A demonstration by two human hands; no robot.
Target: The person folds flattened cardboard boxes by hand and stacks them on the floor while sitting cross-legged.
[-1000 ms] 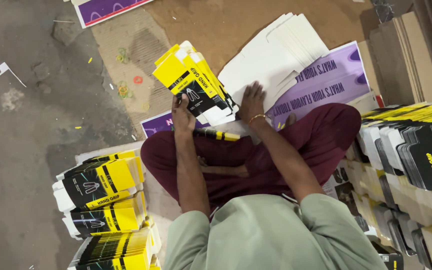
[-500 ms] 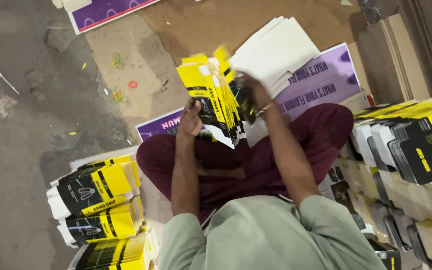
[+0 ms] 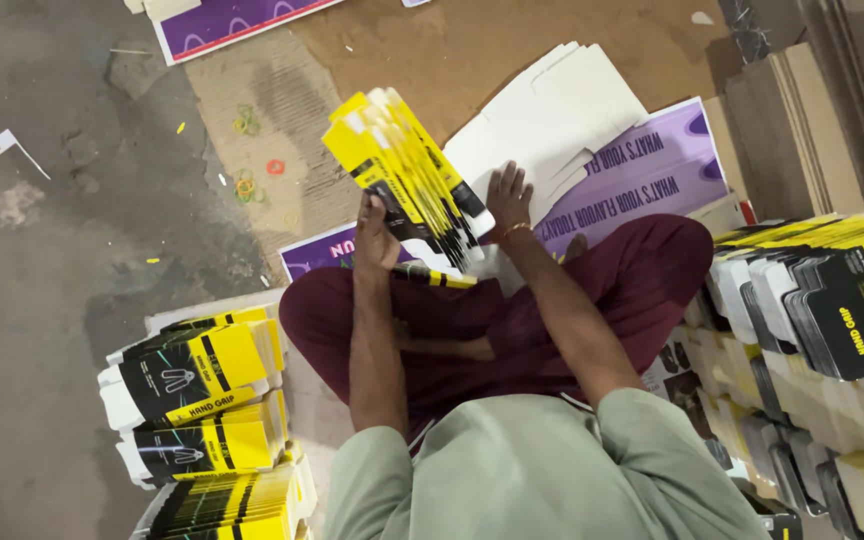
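- Left hand (image 3: 376,240) is closed around a fanned stack of flat yellow-and-black cardboard cartons (image 3: 404,178), tilted toward eleven o'clock.
- Right hand (image 3: 508,196), fingers spread, rests against the stack's three o'clock side.

Single head-worn view, looking steeply down.
Camera sits above the seated person, facing forward over crossed legs to the floor (image 3: 52,300); close range; no second view.

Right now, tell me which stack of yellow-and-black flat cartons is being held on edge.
The fanned stack between both hands, above the lap; the bundles at left lie flat on the floor.
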